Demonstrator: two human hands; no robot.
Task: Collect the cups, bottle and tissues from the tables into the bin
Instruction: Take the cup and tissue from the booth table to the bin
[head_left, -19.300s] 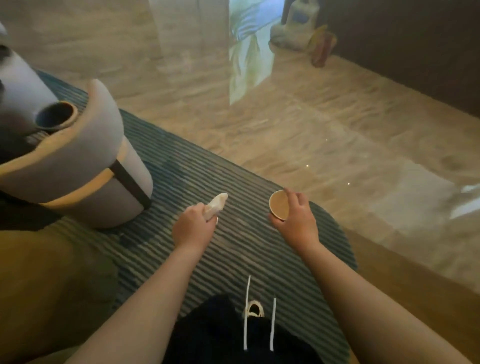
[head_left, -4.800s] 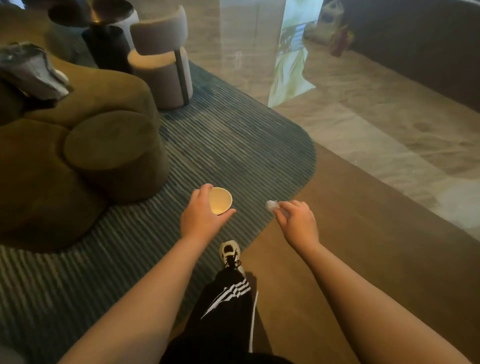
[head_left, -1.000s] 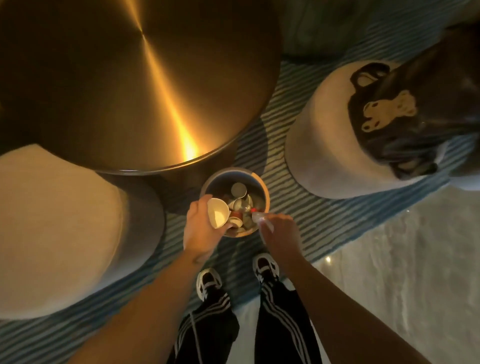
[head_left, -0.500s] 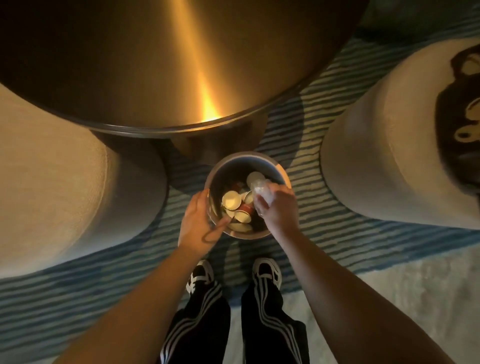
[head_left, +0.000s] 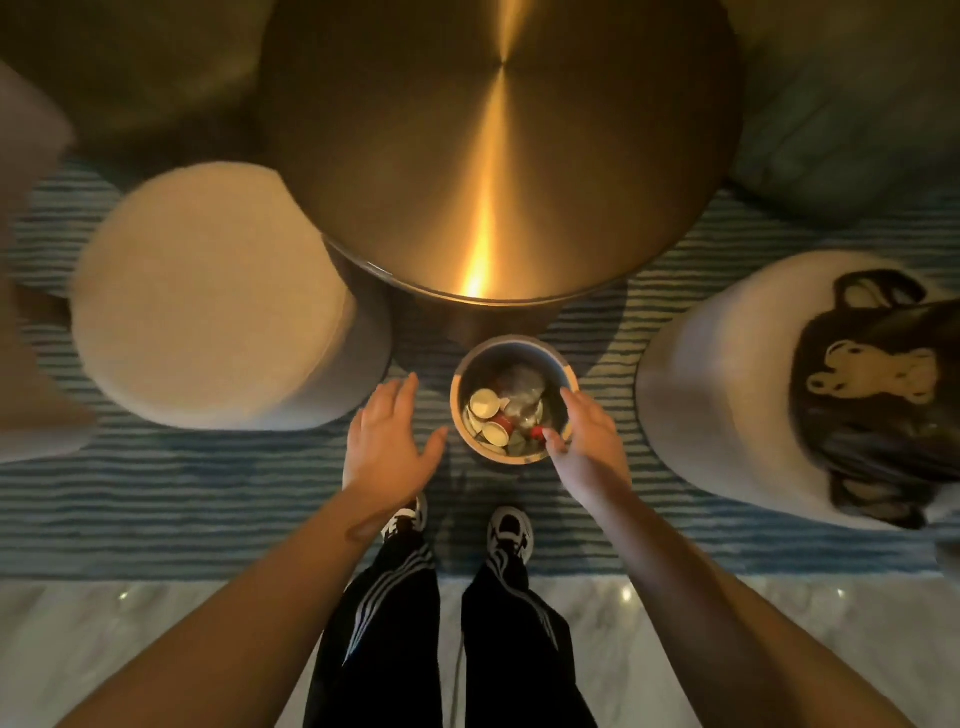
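Observation:
A small round bin (head_left: 511, 347) stands on the striped rug just in front of my feet. Inside lie several paper cups (head_left: 485, 402), a clear plastic bottle (head_left: 524, 387) with a red cap and crumpled tissue. My left hand (head_left: 389, 441) hovers left of the bin, palm down, fingers spread, holding nothing. My right hand (head_left: 589, 441) sits over the bin's right rim with fingers loosely apart and nothing in them.
A large round brushed-metal table (head_left: 498, 156) stands directly behind the bin. A pale round stool (head_left: 208, 296) is at the left. Another stool (head_left: 717, 384) at the right carries a dark bag with a bear print (head_left: 878, 379). Marble floor lies behind my feet.
The cup has left my left hand and the tissue my right; both now lie in the bin. My hands have drawn apart to either side of the bin, open.

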